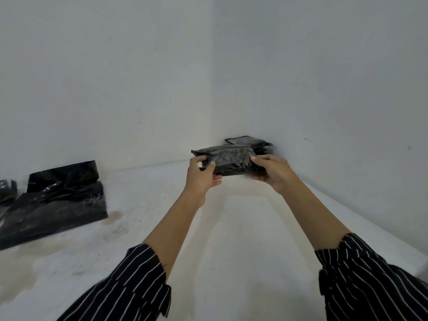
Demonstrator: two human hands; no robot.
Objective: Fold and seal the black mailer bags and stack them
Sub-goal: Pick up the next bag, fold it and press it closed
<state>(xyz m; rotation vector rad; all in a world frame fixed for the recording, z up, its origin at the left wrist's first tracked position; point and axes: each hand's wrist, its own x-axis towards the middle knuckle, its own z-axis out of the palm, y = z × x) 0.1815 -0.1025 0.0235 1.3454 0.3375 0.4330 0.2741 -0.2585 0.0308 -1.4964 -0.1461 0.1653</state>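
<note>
Both arms reaching forward; left hand [201,173] and right hand [269,170] pinching the ends of a folded mailer bag [228,162], holding it above the white floor [231,228]. Bag hovering just in front of the stack [249,141] in the corner; unfolded bags [58,205] lying far left.

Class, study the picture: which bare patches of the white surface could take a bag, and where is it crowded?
Free: the wide strip of white surface between the two forearms, and the patch between the flat bags at left and the left hand. Crowded: the wall corner, where the stack sits behind the folded bag.
</note>
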